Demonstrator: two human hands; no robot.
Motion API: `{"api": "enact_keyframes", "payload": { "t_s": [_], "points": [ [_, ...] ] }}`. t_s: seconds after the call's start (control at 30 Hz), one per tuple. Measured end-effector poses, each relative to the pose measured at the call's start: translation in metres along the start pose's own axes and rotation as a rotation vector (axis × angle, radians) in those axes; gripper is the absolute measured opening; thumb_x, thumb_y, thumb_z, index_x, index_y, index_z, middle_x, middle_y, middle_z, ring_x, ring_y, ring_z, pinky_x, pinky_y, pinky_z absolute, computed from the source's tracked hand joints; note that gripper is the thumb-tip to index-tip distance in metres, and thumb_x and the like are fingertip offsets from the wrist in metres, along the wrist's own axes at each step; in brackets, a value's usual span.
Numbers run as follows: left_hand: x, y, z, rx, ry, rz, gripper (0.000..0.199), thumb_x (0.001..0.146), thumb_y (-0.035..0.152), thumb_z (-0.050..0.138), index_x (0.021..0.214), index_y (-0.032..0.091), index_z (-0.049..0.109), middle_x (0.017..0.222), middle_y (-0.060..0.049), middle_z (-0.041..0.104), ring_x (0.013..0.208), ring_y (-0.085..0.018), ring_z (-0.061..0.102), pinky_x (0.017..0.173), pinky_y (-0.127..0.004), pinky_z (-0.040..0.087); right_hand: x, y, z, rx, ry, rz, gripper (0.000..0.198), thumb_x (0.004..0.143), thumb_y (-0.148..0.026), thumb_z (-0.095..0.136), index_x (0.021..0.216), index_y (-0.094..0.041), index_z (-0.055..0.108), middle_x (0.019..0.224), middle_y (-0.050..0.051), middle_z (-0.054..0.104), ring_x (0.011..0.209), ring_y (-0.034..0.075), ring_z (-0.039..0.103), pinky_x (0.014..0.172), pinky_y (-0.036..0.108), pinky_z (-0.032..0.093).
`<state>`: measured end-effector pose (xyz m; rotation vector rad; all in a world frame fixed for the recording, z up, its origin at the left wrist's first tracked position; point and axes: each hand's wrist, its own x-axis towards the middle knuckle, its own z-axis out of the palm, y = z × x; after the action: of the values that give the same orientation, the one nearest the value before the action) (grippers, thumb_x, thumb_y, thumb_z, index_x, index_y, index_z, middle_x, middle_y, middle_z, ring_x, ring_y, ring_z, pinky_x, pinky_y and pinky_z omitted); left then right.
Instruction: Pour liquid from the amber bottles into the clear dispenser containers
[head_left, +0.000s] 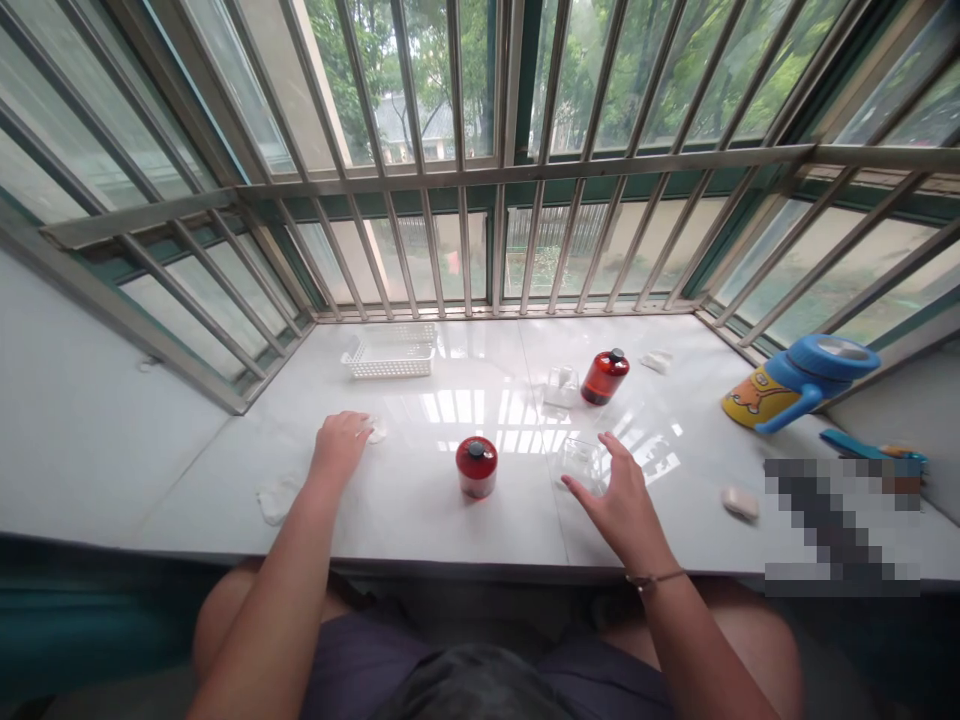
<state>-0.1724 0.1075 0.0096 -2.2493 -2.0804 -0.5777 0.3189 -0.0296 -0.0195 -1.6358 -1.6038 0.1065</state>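
Fingers spread, our right hand [621, 500] reaches over a clear cup [581, 462] on the sill; we should close gently round it. Our left hand [341, 442] curls on a white pad [376, 429]. Farther off stand two red bottles [476, 467].

White windowsill [465, 400] carries basket [390, 352]; two red bottles [476, 467]; blue jug [799, 382].
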Motion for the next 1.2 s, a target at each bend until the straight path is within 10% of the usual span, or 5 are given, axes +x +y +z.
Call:
{"api": "enact_keyframes", "payload": {
  "t_s": [0.3,0.6,1.1,1.2],
  "points": [
    [-0.043,0.115,-0.064,-1.014,0.240,-0.197,0.047,0.088,0.058,0.084,0.115,0.020,0.074,0.116,-0.011,0.080,0.093,-0.023,0.075,0.086,-0.038,0.062,-0.001,-0.011,-0.005,0.124,-0.015,0.050,0.066,0.090,-0.068,0.079,0.135,-0.023,0.062,0.132,0.013,0.068,0.120,0.034,0.068,0.104,0.053,0.061],
    [-0.092,0.227,-0.095,-1.433,-0.078,0.108,0.026,0.095,0.040,0.084,0.109,0.021,0.076,0.108,-0.009,0.075,0.099,-0.023,0.074,0.090,-0.036,0.061,-0.032,-0.096,-0.030,0.211,-0.095,-0.089,0.068,0.092,-0.059,0.082,0.145,-0.029,0.052,0.134,0.010,0.069,0.122,0.031,0.070,0.107,0.051,0.062],
    [-0.115,0.232,-0.078,-1.042,-0.247,0.298,0.014,0.099,0.037,0.077,0.108,0.026,0.077,0.125,-0.011,0.075,0.122,-0.030,0.070,0.111,-0.048,0.056,-0.042,-0.119,-0.026,0.325,-0.143,-0.130,0.065,0.090,-0.040,0.086,0.145,-0.032,0.050,0.134,0.010,0.070,0.124,0.034,0.071,0.106,0.053,0.063],
    [-0.118,0.224,-0.073,-1.023,-0.334,0.340,0.040,0.093,0.040,0.085,0.130,0.029,0.075,0.146,-0.014,0.068,0.140,-0.035,0.062,0.123,-0.055,0.049,-0.044,-0.122,-0.028,0.361,-0.163,-0.117,0.064,0.090,-0.039,0.086,0.144,-0.032,0.051,0.137,0.010,0.070,0.126,0.034,0.071,0.107,0.053,0.062]
  ]
}}
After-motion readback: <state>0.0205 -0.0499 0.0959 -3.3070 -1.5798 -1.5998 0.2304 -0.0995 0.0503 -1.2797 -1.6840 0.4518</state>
